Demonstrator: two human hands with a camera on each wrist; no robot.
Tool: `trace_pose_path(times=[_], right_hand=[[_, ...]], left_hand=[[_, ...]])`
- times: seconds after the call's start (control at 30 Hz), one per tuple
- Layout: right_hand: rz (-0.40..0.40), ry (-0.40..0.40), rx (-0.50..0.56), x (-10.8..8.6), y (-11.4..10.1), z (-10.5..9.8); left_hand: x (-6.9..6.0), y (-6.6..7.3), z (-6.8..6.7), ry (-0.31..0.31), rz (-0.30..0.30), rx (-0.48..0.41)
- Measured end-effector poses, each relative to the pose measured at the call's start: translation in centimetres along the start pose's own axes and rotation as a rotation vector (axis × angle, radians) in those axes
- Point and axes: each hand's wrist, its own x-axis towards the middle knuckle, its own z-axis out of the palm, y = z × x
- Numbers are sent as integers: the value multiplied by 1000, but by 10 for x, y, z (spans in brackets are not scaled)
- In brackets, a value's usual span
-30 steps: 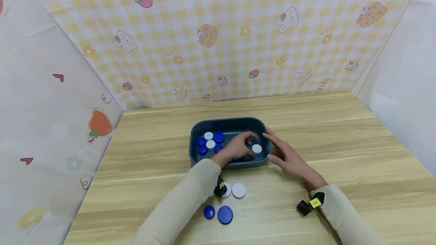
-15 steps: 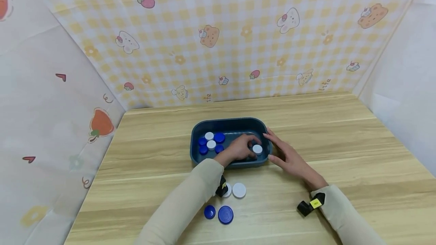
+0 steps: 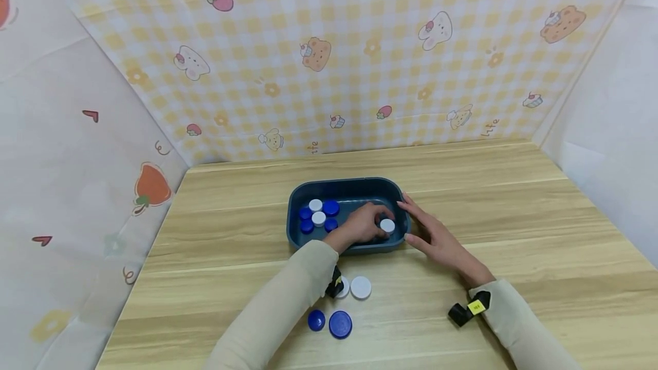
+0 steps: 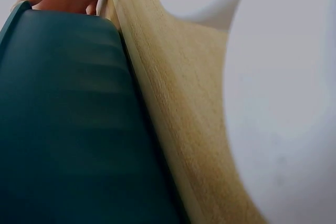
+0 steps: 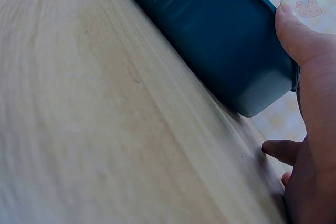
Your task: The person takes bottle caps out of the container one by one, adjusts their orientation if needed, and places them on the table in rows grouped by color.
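In the head view my left hand (image 3: pixel 362 224) reaches into a dark teal tray (image 3: pixel 329 183) at its right side. Its thumb and fingers pinch a white round cap (image 3: pixel 388 225). The straight fingers and thumb of my right hand (image 3: pixel 437 238) touch the tray's right end from outside. In the right wrist view, that hand's thumb (image 5: pixel 294 32) lies against the tray rim. At the tray's left end sit blue caps (image 3: pixel 331 208) and white caps (image 3: pixel 319 219), several in all.
In front of the tray on the wooden table (image 3: pixel 231 216) lie a white disc (image 3: pixel 361 288), another white disc (image 3: pixel 344 287) partly behind the left wrist, a small blue cap (image 3: pixel 316 320) and a larger blue cap (image 3: pixel 340 324). A checked cloth (image 3: pixel 360 79) hangs behind.
My left hand has moved slightly right and its fingers have closed round the white cap, which has shifted a touch. The right hand stays at the tray's end.
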Motion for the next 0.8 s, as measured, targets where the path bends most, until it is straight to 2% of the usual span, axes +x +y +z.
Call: trace_pose_path(times=[0.27,0.43,0.8], right_hand=[[4,-1,-10,-1,3,1],[4,2,-11,1,2,0],[17,-8,-3,0,1,0]], left_hand=[[2,-4,1,6,12,1],[4,-8,0,30,15,-1],[-6,-9,-11,36,56,-14]])
